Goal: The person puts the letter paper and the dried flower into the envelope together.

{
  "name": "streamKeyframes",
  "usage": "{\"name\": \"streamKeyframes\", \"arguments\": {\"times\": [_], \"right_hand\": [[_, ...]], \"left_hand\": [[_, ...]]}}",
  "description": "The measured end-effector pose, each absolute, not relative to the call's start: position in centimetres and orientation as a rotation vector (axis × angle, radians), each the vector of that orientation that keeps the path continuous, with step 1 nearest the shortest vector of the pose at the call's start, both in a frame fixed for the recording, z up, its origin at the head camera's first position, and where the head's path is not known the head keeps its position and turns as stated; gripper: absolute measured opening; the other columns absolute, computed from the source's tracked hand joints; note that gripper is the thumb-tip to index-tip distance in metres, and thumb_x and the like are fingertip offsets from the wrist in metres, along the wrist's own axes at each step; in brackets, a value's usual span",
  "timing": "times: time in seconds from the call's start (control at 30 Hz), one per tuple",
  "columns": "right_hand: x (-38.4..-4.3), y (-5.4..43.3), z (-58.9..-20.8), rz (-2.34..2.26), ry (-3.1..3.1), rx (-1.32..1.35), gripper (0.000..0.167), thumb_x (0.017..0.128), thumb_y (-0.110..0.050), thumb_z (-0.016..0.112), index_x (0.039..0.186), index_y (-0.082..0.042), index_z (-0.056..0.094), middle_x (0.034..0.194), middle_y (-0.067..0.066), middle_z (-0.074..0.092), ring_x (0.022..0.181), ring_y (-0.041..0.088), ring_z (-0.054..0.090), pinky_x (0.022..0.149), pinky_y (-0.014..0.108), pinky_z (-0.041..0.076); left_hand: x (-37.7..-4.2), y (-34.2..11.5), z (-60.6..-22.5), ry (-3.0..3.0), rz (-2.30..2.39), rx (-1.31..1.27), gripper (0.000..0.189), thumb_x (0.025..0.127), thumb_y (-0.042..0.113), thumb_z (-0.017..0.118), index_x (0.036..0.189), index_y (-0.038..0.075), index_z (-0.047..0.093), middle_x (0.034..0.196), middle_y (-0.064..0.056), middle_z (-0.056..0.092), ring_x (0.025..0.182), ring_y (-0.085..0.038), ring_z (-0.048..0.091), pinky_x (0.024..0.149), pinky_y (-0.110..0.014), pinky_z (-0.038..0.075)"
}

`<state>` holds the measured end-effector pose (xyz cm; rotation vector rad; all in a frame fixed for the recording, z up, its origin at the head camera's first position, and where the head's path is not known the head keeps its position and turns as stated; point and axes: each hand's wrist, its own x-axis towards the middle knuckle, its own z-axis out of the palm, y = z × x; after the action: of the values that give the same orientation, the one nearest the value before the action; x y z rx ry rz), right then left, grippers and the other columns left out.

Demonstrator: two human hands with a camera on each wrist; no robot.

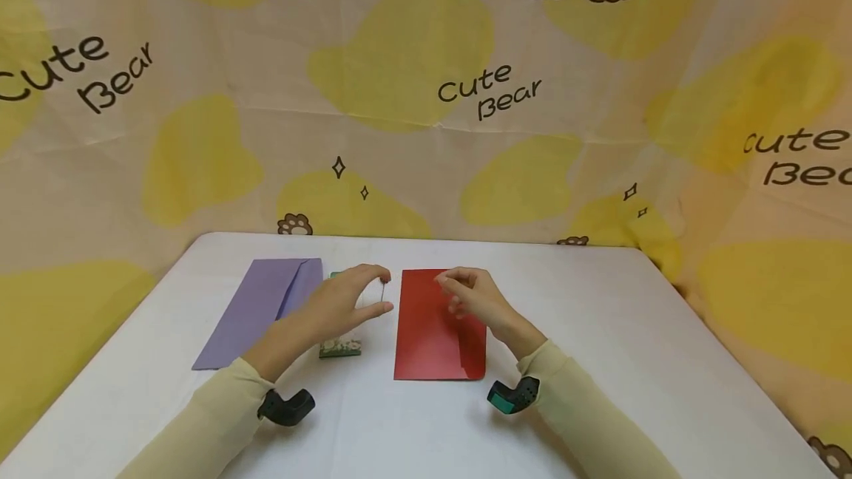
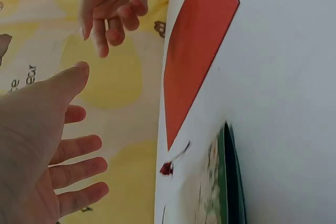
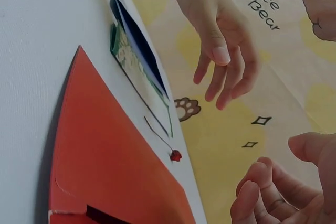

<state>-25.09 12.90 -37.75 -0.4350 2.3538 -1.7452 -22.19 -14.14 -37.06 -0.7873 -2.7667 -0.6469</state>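
left grip spread, empty | right grip loosely bent, empty | floral card partly covered

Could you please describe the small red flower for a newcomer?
On the white table, find the red envelope. The flower lies between it and the floral-print card. Its thin stem and tiny head distinguish it from both rectangular neighbours.

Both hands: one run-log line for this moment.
left hand: empty | right hand: empty, above red rectangular paper envelope | thin red-tipped stem: on white table
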Motion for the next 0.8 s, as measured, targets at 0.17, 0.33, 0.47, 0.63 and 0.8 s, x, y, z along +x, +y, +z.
{"name": "streamKeyframes", "arguments": {"times": [0.17,0.33,0.47,0.63,0.8], "right_hand": [[-24.9,11.8,-37.8,-1.745,2.333,-0.489,0.034,0.103,-0.025,0.059,0.120,0.003,0.065,0.088,0.007,0.061,0.062,0.013,0.056,0.063,0.024,0.050],[-24.5,10.0,-38.0,-1.770,2.280,-0.528,0.031,0.102,-0.022,0.059,0.119,0.002,0.067,0.090,0.010,0.062,0.060,0.012,0.056,0.062,0.024,0.050],[-24.1,8.5,-38.3,-1.758,2.241,-0.516,0.032,0.102,-0.024,0.060,0.122,-0.001,0.067,0.101,0.018,0.064,0.062,0.011,0.057,0.064,0.025,0.051],[-23.8,7.0,-38.2,-1.759,2.215,-0.515,0.028,0.101,-0.025,0.061,0.118,-0.006,0.070,0.103,0.021,0.065,0.062,0.012,0.056,0.063,0.024,0.050],[-23.8,5.7,-38.5,-1.758,2.197,-0.545,0.031,0.101,-0.025,0.061,0.120,-0.001,0.069,0.101,0.028,0.063,0.060,0.012,0.055,0.060,0.023,0.049]], "left_hand": [[-21.9,-16.6,-36.9,-2.755,-0.649,-0.734,0.049,0.095,0.036,0.070,0.134,0.010,0.058,0.138,-0.009,0.063,0.132,-0.032,0.058,0.108,-0.052,0.047],[-21.3,-18.6,-36.8,-2.780,-0.619,-0.639,0.052,0.095,0.036,0.070,0.137,0.009,0.057,0.141,-0.011,0.061,0.131,-0.037,0.057,0.105,-0.058,0.048],[-20.9,-20.0,-36.4,-2.775,-0.610,-0.637,0.050,0.096,0.034,0.070,0.136,0.006,0.056,0.139,-0.016,0.061,0.131,-0.041,0.056,0.105,-0.060,0.047],[-20.7,-22.0,-35.6,-2.781,-0.579,-0.639,0.052,0.096,0.032,0.070,0.137,0.004,0.054,0.142,-0.020,0.057,0.133,-0.043,0.052,0.108,-0.062,0.043],[-21.1,-24.0,-35.3,-2.816,-0.524,-0.606,0.055,0.097,0.038,0.067,0.139,0.005,0.052,0.146,-0.020,0.052,0.137,-0.043,0.048,0.109,-0.064,0.040]]}}
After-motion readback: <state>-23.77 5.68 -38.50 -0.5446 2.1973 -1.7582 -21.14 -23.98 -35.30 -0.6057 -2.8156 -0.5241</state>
